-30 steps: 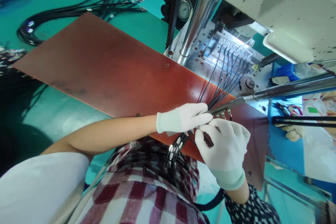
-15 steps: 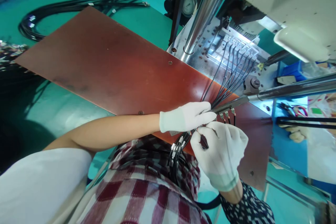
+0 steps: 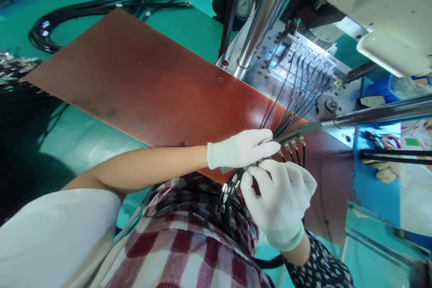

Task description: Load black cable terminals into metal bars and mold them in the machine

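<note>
My left hand (image 3: 243, 147), in a white glove, lies across a narrow grey metal bar (image 3: 299, 132), its outstretched fingers on both sides of it. Black cables with metal end connectors (image 3: 293, 145) sit in a row along the bar's near edge. Just below, my gloved right hand (image 3: 280, 200) has thumb and forefinger pinched together by a connector on a black cable; the fingertips partly hide it. A bunch of black cables (image 3: 229, 200) with metal connectors hangs between the right hand and my lap. Thin dark wires (image 3: 293, 103) run from the bar's far side up to a metal fixture (image 3: 303, 65).
A reddish-brown board (image 3: 162, 81) lies beneath the hands. Beyond it stands a press with steel columns (image 3: 266, 18) and a pressure gauge (image 3: 245, 3). Coiled black cables (image 3: 81, 9) lie at the upper left, with more connectors (image 3: 15, 69) at the left edge.
My right hand has shifted slightly left along the bar, and another connector shows in the row to its right. The left hand stays on the bar. The whole view has shifted slightly.
</note>
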Available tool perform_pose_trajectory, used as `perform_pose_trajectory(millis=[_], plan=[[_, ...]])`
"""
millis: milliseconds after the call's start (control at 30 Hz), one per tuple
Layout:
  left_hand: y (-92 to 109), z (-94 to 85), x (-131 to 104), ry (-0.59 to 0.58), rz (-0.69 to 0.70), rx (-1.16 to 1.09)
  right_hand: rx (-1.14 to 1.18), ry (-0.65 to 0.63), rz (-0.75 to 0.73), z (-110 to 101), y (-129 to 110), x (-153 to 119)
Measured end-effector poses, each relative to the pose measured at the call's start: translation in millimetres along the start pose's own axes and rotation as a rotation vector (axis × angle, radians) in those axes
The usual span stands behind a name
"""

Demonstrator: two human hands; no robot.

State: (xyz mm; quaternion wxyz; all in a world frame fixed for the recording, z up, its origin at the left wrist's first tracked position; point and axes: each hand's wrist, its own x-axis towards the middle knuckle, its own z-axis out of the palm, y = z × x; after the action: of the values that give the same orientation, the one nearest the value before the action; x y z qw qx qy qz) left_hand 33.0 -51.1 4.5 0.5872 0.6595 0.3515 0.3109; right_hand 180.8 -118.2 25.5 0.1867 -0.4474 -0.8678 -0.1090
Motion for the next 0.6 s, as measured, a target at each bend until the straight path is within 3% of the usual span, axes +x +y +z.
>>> perform_pose_trajectory(millis=[133,267,400,600], plan=[[-1.1,-1.1,-0.4,-0.035,0.095,0.081,0.009,0.021,0.016,0.1,-2.2,1.4],[4.2,-1.6,-2.0,0.007,-0.06,-0.027,0.064,-0.035,0.07,-12.6,13.8,-7.0],[6.3,-1.3,-4.4,0.015,-0.097,-0.022,-0.04,0.069,0.242,-22.2,41.0,-11.7],[6.9,-0.3,-5.2,0.005,-0.154,-0.056,-0.102,0.075,0.217,-11.1,49.9,3.6]])
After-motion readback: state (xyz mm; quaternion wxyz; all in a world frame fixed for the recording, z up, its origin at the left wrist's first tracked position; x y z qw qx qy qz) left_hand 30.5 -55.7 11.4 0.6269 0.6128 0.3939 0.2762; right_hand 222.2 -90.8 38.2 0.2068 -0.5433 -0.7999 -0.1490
